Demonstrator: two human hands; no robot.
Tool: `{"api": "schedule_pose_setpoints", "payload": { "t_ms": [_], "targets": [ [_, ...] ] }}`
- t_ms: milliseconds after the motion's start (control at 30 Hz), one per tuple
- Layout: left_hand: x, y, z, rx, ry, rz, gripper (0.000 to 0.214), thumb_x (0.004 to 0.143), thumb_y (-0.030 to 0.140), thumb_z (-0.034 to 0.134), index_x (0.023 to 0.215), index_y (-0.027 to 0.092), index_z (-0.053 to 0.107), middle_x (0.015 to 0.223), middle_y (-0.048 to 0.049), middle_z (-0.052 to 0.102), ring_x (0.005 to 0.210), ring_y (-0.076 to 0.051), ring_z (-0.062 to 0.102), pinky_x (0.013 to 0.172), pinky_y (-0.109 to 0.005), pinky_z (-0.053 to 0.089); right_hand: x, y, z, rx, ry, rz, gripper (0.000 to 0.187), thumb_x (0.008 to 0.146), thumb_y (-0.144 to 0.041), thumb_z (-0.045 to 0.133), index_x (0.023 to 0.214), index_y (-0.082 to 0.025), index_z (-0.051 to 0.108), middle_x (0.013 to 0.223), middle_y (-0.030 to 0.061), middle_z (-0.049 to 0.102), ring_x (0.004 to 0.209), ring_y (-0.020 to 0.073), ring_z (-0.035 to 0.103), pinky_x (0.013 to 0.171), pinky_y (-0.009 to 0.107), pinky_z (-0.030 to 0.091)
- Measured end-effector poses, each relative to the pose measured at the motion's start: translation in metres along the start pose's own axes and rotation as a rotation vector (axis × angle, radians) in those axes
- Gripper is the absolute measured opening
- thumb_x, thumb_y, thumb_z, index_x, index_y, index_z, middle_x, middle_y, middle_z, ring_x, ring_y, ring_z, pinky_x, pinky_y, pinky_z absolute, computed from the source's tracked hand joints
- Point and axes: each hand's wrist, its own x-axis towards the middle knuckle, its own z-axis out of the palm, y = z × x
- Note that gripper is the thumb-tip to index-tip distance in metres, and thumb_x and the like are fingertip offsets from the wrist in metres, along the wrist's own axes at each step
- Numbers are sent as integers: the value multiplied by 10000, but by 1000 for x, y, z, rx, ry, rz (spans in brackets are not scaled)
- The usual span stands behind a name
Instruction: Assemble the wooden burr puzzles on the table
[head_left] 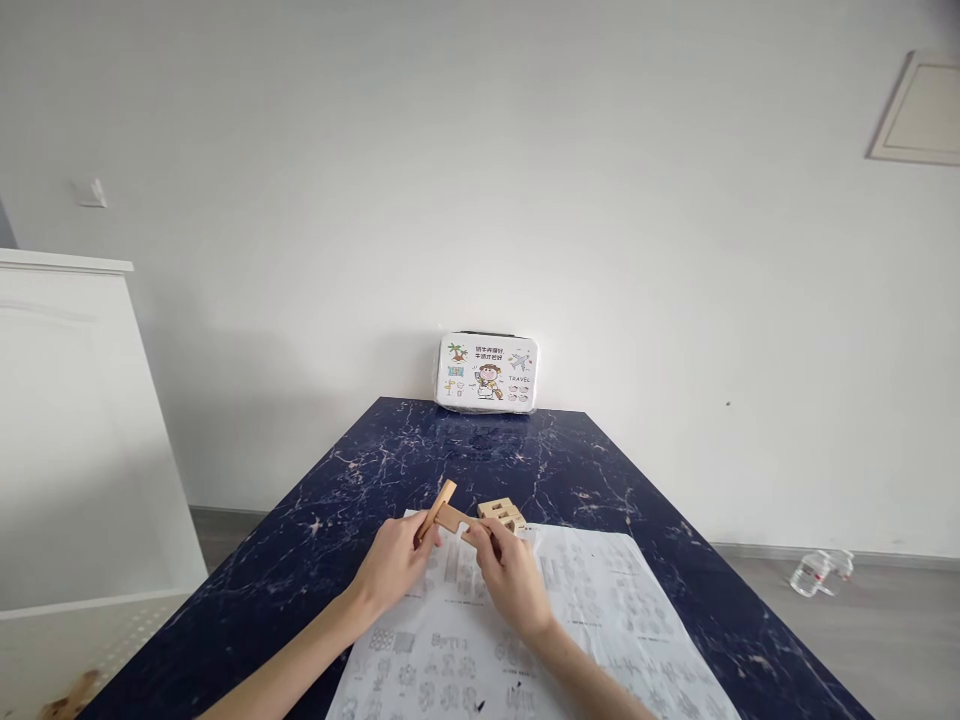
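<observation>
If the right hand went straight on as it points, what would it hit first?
Beyond the notched wooden piece it holds, probably the wooden bar in the left hand, though depth's unclear.

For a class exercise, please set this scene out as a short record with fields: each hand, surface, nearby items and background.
Left hand: the left hand grips a slanted wooden stick
Right hand: the right hand holds a notched wooden piece
Contact: the two pieces meet; whether they interlock is unclear
Surface: dark blue marbled table
Under the hands: printed sheet with small drawings
Beyond the hands: wooden block with openings
Far end: white case marked "TRAVEL"
Floor, right: clear bottles
</observation>
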Motion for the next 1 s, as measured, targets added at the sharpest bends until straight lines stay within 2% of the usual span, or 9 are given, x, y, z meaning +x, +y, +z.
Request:
{"api": "schedule_pose_setpoints", "payload": {
  "t_ms": [133,233,333,400,500,633,1000],
  "targets": [
    [-2,10,1,-21,19,-16,442,1011,483,426,805,174,667,626,-30,655,472,-153,545,511,-261,346,-1,0,1,-44,8,-37,500,1018,-608,351,839,-216,606,598,-1,504,522,161,411,522,290,267],
    [-4,17,2,-79,29,-9,482,1045,474,363,777,181,636,601,-33,666,521,-170,611,599,-272,425,1,3,0,-36,10,-41,477,1023,-591,365,827,-215,583,604,-8,495,524,153,403,526,284,267],
    [-3,17,5,-76,43,23,474,1061,456,335,742,199,575,634,-36,672,591,-182,644,655,-282,442,5,5,-2,1,-13,-18,474,1019,-592,377,788,-215,547,601,-18,474,527,143,393,525,277,273],
    [-2,13,7,-50,49,48,443,1067,439,314,752,210,525,675,-36,663,613,-184,635,647,-285,428,6,5,-3,31,-42,-6,473,1018,-588,385,801,-209,565,612,-13,497,541,144,416,530,272,290],
    [0,4,10,-3,39,77,359,1070,424,280,877,211,494,734,-33,636,632,-193,608,616,-289,401,5,4,-3,52,-82,5,473,1013,-582,407,852,-194,625,623,1,542,563,154,464,540,271,313],
    [0,-5,10,25,-28,96,339,1066,433,275,931,205,488,784,-35,619,675,-195,593,626,-290,398,3,4,-4,57,-86,10,482,1002,-587,429,851,-187,654,621,12,568,567,160,491,538,270,325],
    [1,4,-1,-69,-97,102,340,1059,432,301,867,211,475,725,-1,592,609,-163,558,613,-280,379,4,9,-8,84,-120,59,444,1001,-560,439,869,-188,641,637,2,552,565,151,463,547,269,321]
  ]
}}
